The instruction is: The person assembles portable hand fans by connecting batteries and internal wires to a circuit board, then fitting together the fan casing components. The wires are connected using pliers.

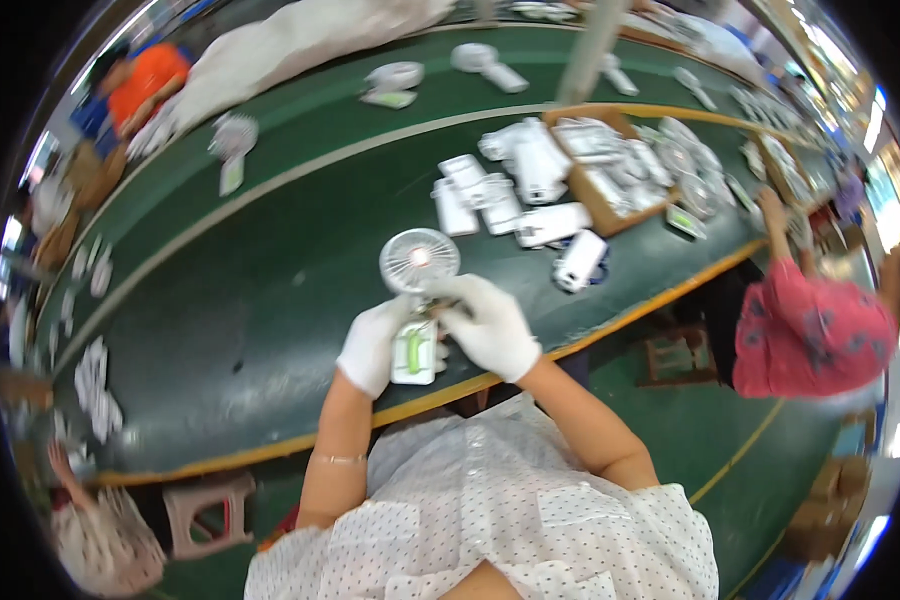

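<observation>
A small white handheld fan (419, 262) is sitting upright over the green conveyor belt (270, 300), with the gloved left hand (375, 345) gripping its handle and the gloved right hand (490, 325) apparently pinching its neck. White fan parts (515, 195) are lying beyond, beside a cardboard box (600, 205).

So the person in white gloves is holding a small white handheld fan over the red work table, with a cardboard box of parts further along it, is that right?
Not quite: the work table is dark green with a yellow edge, not red, as the head view shows. The rest holds: the gloved left hand and right hand hold a small white handheld fan over it, and a cardboard box of parts sits further along.
</observation>
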The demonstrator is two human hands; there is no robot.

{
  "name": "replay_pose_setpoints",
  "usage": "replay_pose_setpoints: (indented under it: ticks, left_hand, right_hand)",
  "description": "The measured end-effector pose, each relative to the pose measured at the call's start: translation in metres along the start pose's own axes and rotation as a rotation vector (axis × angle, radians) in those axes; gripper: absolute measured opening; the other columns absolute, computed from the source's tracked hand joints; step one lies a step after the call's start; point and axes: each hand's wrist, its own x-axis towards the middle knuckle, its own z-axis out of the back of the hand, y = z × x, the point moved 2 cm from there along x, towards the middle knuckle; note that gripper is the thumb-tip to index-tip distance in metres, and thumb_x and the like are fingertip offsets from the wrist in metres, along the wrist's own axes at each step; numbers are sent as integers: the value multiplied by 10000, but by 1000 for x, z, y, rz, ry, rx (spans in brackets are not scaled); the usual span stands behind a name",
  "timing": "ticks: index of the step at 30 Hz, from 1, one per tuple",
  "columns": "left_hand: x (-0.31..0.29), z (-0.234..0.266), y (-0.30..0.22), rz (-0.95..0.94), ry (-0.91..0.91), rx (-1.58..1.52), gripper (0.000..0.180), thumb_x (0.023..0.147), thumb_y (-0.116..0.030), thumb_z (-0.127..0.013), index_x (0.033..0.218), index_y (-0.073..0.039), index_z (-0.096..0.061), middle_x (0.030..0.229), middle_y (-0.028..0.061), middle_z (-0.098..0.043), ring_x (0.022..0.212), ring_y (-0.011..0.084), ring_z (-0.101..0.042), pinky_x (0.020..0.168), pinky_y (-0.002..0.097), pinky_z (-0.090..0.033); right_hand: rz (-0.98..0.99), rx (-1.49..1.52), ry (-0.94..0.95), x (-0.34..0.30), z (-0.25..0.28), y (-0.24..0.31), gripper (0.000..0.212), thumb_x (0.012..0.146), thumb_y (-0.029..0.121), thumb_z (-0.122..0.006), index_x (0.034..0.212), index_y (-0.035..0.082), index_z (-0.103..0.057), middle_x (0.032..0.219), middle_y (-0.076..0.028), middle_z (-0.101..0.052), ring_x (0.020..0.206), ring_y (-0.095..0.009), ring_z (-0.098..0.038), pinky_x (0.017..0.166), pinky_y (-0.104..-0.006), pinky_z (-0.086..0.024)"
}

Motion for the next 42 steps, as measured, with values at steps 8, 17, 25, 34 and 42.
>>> replay_pose_setpoints:
  ticks: [8,17,25,34,42]
  left_hand:
    - [-1,2,-2,5,-37,-58,416,1029,-306,-493,1163,76,-587,955,185,-692,766,283,-721,660,386,-636]
    - [0,1,4,-42,-63,-28,378,1014,-286,-518,1081,75,-606,926,175,-703,742,255,-726,656,361,-612]
    - [-3,0,1,-35,-76,-10,371,1030,-288,-504,1091,60,-616,925,171,-700,740,268,-727,645,360,-608]
    - [-3,4,-1,-28,-19,-112,383,1025,-287,-498,1129,69,-592,964,192,-700,758,285,-732,672,368,-631]
    - [-3,5,-1,-30,-8,-106,364,1018,-274,-514,1122,65,-593,948,189,-701,747,283,-729,655,370,-630]
  right_hand:
    - [-84,41,-6,-1,-4,8,247,879,-65,-613,1109,1,-674,997,-86,-663,859,-136,-670,764,-272,-546]
    - [88,-97,-112,-4,-5,11,284,874,-96,-615,1145,-20,-648,1031,-93,-657,880,-138,-671,773,-270,-567]
    - [-442,324,-133,-7,-14,10,285,900,-59,-598,1185,-54,-620,1018,-74,-663,875,-127,-654,776,-278,-553]
    - [-70,-133,15,-1,-10,4,363,855,-76,-592,1194,30,-668,973,-83,-645,835,-143,-632,747,-275,-516]
    - [129,-159,-64,-2,-11,8,358,846,-95,-603,1177,25,-667,960,-104,-626,831,-189,-629,767,-292,-509]
